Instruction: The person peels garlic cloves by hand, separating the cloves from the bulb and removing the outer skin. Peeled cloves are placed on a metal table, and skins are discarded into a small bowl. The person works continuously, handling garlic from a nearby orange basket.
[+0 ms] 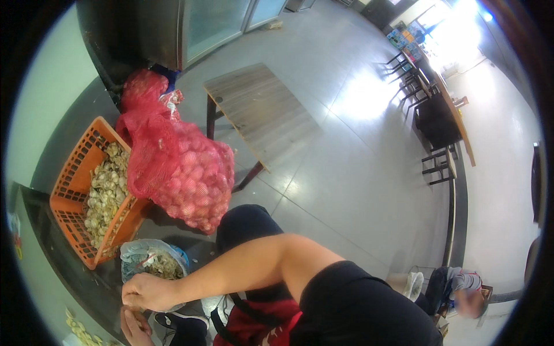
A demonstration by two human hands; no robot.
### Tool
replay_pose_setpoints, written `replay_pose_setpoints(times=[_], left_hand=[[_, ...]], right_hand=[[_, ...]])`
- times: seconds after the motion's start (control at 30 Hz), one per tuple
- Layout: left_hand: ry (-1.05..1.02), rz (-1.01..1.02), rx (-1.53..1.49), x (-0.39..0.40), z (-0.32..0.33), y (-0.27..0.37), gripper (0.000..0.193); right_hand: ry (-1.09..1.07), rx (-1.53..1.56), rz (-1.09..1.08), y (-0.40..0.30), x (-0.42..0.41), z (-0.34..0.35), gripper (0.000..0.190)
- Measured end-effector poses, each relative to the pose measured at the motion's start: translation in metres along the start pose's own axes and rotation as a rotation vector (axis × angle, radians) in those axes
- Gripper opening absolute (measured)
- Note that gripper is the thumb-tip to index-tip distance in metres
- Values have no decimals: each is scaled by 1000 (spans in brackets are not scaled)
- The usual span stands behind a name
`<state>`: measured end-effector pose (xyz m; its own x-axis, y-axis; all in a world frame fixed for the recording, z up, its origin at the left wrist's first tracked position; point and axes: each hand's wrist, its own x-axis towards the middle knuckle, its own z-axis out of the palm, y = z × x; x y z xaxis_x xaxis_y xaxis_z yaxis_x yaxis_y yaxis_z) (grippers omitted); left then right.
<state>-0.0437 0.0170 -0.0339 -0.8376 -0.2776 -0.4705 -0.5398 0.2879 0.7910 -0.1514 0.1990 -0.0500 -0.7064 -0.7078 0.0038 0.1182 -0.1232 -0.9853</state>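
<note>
My right hand [149, 292] reaches across from the right, fingers curled down, beside the near rim of a lined waste bin [129, 259] holding papery garlic skins [164, 264]. Just below it is my left hand [136, 328], its fingers bent and close to the right fingertips. Whatever small thing lies between the fingers is too hidden to make out. Beyond the bin, an orange plastic crate [65, 184] stands tilted with many garlic bulbs [106, 186]. A red mesh sack of onions [190, 181] leans beside it. Pale peeled garlic cloves [80, 332] lie at the lower left.
A low wooden table [264, 112] stands past the sack, near a glass-doored cabinet [216, 26]. My knee [246, 225] and shoe [181, 321] are close to the bin. Stools [439, 166] line a counter at the right. Another person [463, 285] sits at the lower right.
</note>
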Motion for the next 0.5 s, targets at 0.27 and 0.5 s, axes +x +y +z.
replay_pose_setpoints(times=[0.27,0.5], left_hand=[[183,79,-202,-20,12,17,40],[237,87,-480,-22,16,17,28]], right_hand=[[-277,258,188,-14,-1,6,32],[-396,217,216,-19,1,11,41]])
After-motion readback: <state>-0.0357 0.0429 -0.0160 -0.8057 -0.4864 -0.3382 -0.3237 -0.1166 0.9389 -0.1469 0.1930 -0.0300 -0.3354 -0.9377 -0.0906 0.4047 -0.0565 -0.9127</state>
